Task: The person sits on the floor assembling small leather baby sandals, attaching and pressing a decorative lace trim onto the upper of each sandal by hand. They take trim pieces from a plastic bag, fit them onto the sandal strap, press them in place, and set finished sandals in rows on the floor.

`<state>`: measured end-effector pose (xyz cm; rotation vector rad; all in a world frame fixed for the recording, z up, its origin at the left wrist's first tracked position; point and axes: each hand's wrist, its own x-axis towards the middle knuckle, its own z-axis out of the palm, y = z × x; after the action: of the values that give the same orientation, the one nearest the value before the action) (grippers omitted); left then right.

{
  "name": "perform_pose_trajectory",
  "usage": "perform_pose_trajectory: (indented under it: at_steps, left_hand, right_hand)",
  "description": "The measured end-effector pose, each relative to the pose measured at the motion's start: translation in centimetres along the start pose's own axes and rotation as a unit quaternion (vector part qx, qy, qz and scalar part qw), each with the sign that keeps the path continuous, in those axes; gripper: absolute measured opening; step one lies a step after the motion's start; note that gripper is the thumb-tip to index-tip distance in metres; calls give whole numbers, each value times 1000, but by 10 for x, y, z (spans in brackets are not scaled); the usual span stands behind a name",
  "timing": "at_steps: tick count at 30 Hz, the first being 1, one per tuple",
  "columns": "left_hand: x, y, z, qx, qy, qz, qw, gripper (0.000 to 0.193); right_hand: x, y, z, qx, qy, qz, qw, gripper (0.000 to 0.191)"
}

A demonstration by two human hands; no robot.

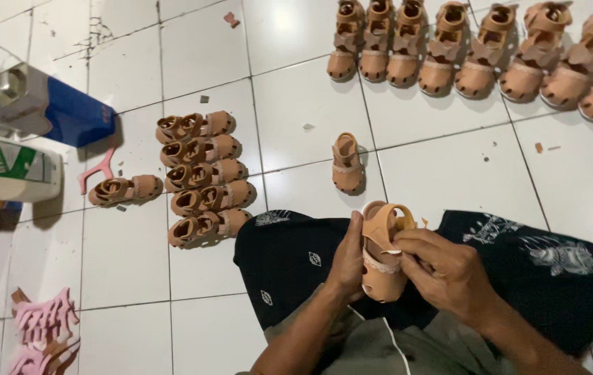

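A small tan child's sandal (pixel 382 236) with a pale lace strip across it is held upright over my lap. My left hand (pixel 346 258) grips its left side, thumb along the edge. My right hand (pixel 444 269) pinches the sandal's right side near the strap. One loose tan sandal (pixel 346 162) lies on the white tiled floor (pixel 442 167) just beyond my knees.
Several tan sandals lie on their sides in a stack (pixel 202 177) at centre left, one more (pixel 124 189) beside them. A row of sandals (pixel 477 52) lines the far right. A white box (pixel 8 167), a blue box (pixel 74 114) and pink cut pieces (pixel 43 326) lie left.
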<state>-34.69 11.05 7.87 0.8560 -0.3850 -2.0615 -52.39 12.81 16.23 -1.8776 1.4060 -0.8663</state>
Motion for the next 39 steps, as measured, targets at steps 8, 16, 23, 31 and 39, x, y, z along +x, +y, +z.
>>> perform_pose_trajectory:
  at_steps: [8,16,23,31,39]
  left_hand:
    - [5,17,8,198,55,275,939,75]
    - [-7,29,11,251,94,319,909,76]
    - [-2,16,-8,-4,-30,76,997,77]
    - [0,12,-13,-161,-164,-8,973,81]
    - [2,-2,-15,-98,-24,65,993,79]
  right_hand:
    - [21,-16,11,58,85,29,994,71]
    - [23,-15,33,66,98,114,986,67]
    - [-3,-33,24,-46,126,96,986,59]
    - [-20,-24,19,74,132,62,986,37]
    - [-14,17,51,143,-31,210,967,62]
